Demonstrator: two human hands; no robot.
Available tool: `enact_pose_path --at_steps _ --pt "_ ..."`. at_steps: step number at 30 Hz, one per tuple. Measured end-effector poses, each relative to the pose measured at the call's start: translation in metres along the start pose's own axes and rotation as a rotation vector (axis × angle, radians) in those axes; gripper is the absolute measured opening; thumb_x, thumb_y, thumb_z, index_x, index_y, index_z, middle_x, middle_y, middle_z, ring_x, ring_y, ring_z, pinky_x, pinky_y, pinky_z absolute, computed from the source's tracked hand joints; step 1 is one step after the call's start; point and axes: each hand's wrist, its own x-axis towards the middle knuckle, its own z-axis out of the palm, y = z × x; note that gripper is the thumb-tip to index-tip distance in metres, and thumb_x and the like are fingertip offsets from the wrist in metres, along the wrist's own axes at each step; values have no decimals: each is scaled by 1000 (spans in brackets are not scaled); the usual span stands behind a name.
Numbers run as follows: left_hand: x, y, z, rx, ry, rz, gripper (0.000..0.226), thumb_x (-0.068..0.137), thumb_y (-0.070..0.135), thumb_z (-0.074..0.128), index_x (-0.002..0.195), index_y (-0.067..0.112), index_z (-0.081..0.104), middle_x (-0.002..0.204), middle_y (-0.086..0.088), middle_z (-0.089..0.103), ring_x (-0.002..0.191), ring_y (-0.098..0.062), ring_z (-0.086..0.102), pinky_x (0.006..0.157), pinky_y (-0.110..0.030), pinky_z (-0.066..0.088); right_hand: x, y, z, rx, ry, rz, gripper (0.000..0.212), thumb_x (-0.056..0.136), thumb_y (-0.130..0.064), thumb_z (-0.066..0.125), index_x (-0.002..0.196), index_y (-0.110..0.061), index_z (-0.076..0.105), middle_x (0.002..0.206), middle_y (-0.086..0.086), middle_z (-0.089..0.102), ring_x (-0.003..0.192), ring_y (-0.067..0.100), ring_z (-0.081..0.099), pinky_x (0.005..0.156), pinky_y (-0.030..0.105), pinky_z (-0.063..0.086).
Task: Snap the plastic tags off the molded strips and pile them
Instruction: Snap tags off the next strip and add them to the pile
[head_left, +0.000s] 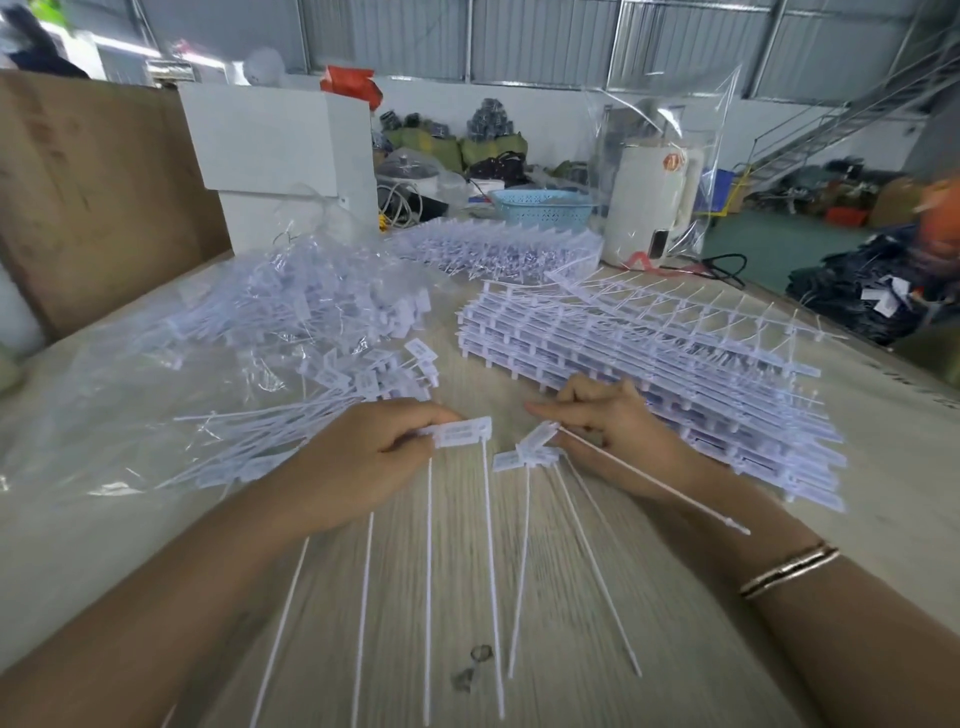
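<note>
- My left hand (358, 457): pinches the snapped tags (460, 431), tails trailing toward six o'clock.
- My right hand (618, 431): grips a tag cluster (535, 449).
- Risk: loose tails tangling; the strip stack (649, 374) at one o'clock getting nudged.

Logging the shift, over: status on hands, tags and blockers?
Left hand grips tags; right hand pinches more. Loose pile left, strip stack right. Nothing in the way.

Landmark: stack of molded strips (649, 374). Left of it, a bare lane of table (467, 364) runs forward. Beyond that lane, the heap of loose tags (311, 332) blocks passage. Behind the stack, a blue basket (543, 207) and white kettle (652, 202) obstruct. Its right side borders the table edge.
</note>
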Motion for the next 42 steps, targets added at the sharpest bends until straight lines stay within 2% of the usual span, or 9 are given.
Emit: enact_pose_path --at_steps 2,8,13,17,20,22,26,33,42 --pt "-1 2 0 9 -26 -22 54 95 16 47 97 70 49 107 5 66 90 -22 64 81 -39 50 -1 -2 -1 -20 -30 9 37 83 -11 65 120 -15 64 81 -22 38 79 -5 40 77 39 28" --pt "-1 2 17 103 -15 -18 32 95 27 48 124 41 42 100 22 56 84 -4 60 72 -20 45 1 -16 -2 -34 -144 55 43 85 -30 63 128 -30 55 90 -20 40 90 -3 39 78 33 21" --pt "-1 2 20 170 44 37 12 94 29 47 106 33 45 87 9 61 65 2 53 60 -17 41 1 -16 -5 168 -212 94 48 85 1 61 126 -25 56 95 2 54 93 10 48 92 51 34" --pt "-1 3 18 180 104 51 9 91 27 54 100 27 57 74 17 55 66 9 51 58 -12 36 2 -15 -6 334 -56 106 53 83 18 50 118 -22 57 92 11 56 91 21 53 85 46 38" --pt "0 7 21 201 106 81 13 92 29 54 104 26 58 87 17 58 70 0 53 62 -19 40 3 -23 -1 143 28 24 36 86 -18 61 120 -31 57 101 -12 55 97 2 49 85 39 26" --pt "1 9 23 194 117 102 14 92 28 54 105 24 58 93 15 59 77 -1 54 71 -28 45 5 -30 4 -25 -9 -72 43 83 -36 62 125 -32 56 104 -16 56 97 -4 45 81 34 23" --pt "3 8 25 176 127 95 24 92 24 56 115 20 59 105 12 59 93 -3 54 77 -13 38 8 -37 10 -123 1 -136 36 81 -33 68 115 -24 66 85 -11 64 80 8 55 76 36 28" --pt "6 8 22 120 103 72 18 87 20 65 104 19 69 88 8 63 79 -6 56 70 -19 39 13 -49 10 -193 -18 -94 16 82 -33 68 93 -21 73 83 -6 69 78 18 62 74 40 38" --pt "7 11 18 11 166 106 18 85 17 67 102 19 69 91 12 67 85 0 59 71 -11 41 14 -44 4 115 -9 -11 17 89 -21 61 92 -12 75 79 -2 71 70 7 57 77 32 30"
